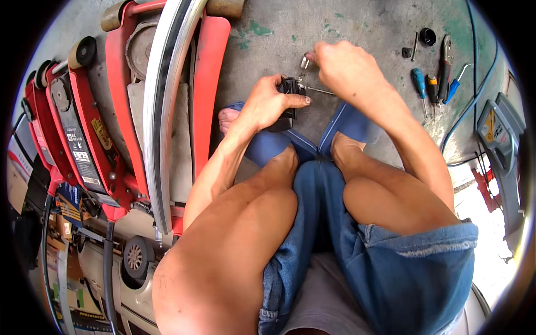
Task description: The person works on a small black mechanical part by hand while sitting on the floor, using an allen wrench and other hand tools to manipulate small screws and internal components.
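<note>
My left hand [267, 103] is wrapped round a black block-like part [287, 106], thumb across its top. The part is held just above the floor by my sandals; its exact kind does not show. A small metal fitting [301, 84] sits at its upper right side. From there a thin metal rod [319, 90] runs right, passing beneath my right wrist. My right hand [347, 66] is closed, its fingertips at a small shiny metal piece [305, 62] beyond the fitting. Most of that hand's fingers are hidden behind its back.
On my right lie a blue screwdriver [419, 81], locking pliers [445, 67], a blue hooked pick [455, 86] and a black cap [427, 37]. A blue hose [474, 61] runs past them. Red floor jacks [209, 84] and a long silver strip [162, 117] stand on my left.
</note>
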